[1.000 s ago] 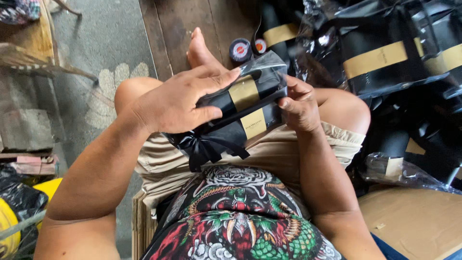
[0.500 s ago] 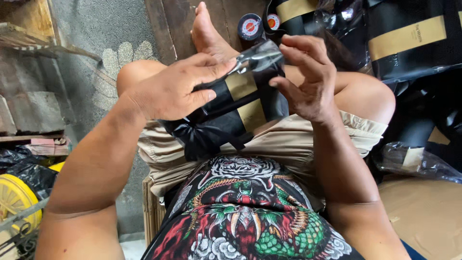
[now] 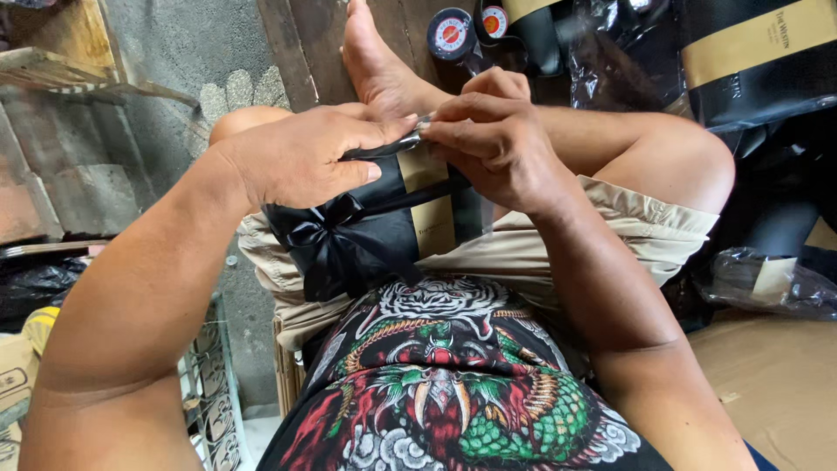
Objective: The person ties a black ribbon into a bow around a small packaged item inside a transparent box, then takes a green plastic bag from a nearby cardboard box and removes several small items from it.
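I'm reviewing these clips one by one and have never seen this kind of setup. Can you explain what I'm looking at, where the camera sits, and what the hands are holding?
There is no machine here: a person works with bare hands, and the single camera sits on their head, looking down at their lap. The left hand lies flat over a black box that has a gold band and a black ribbon bow, resting on the person's thigh. The right hand pinches the clear plastic wrap at the box's top edge. Beyond the bare foot on the wooden boards lie two tape rolls. More black boxes with gold bands are stacked to the right, some in plastic, and brown cardboard lies at lower right.
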